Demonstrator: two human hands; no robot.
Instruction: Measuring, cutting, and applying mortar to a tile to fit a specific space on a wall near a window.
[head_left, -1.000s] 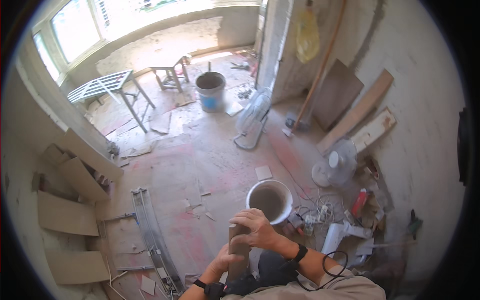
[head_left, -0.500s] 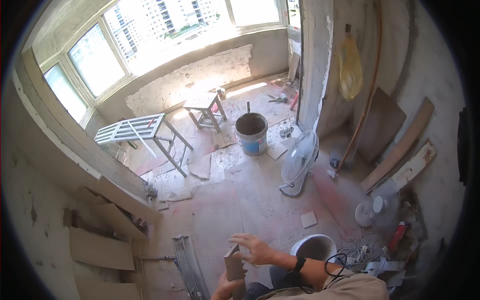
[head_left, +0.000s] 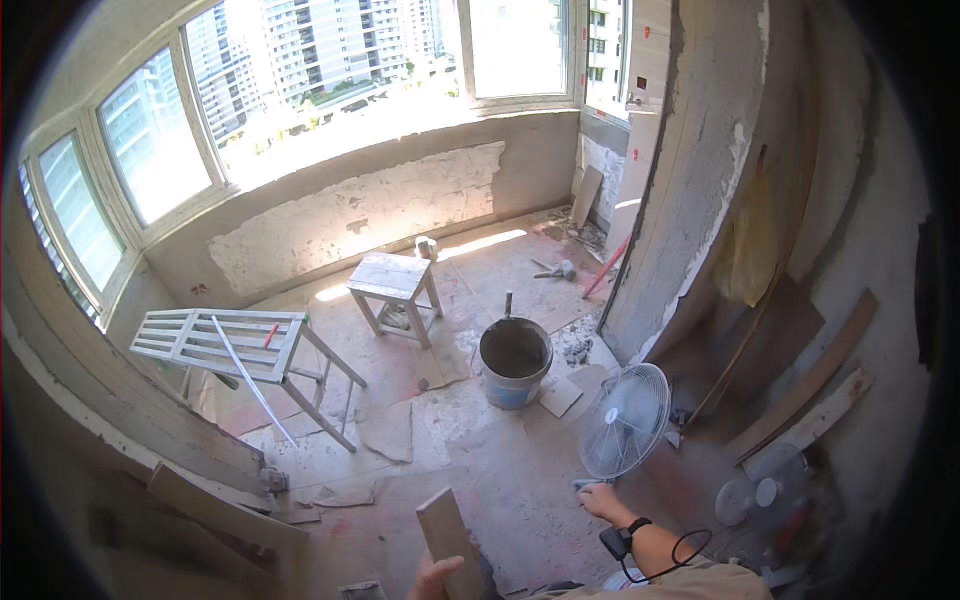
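My left hand (head_left: 436, 574) grips a flat grey-brown board (head_left: 443, 530) held upright at the bottom centre. My right hand (head_left: 600, 500) has curled fingers around a small grey-blue item that I cannot make out, just in front of the lower part of a standing wire-guard fan (head_left: 625, 420). A black watch with a cabled device (head_left: 618, 542) is on my right wrist. Farther ahead, a grey bucket (head_left: 512, 395) with dark contents and an upright handle beside it stands on the dusty floor, next to a square loose tile (head_left: 560, 397).
A metal folding platform (head_left: 250, 340) stands left, a wooden stool (head_left: 388, 277) near the curved window wall. Boards lean at left (head_left: 220, 515) and right (head_left: 805, 380). A yellow bag (head_left: 745, 265) hangs on the right wall. A second fan (head_left: 765, 490) and scattered debris lie low right.
The view has tilted up toward the windows. My right hand has left the board's top and moved right, toward the standing fan. My left hand still holds the board.
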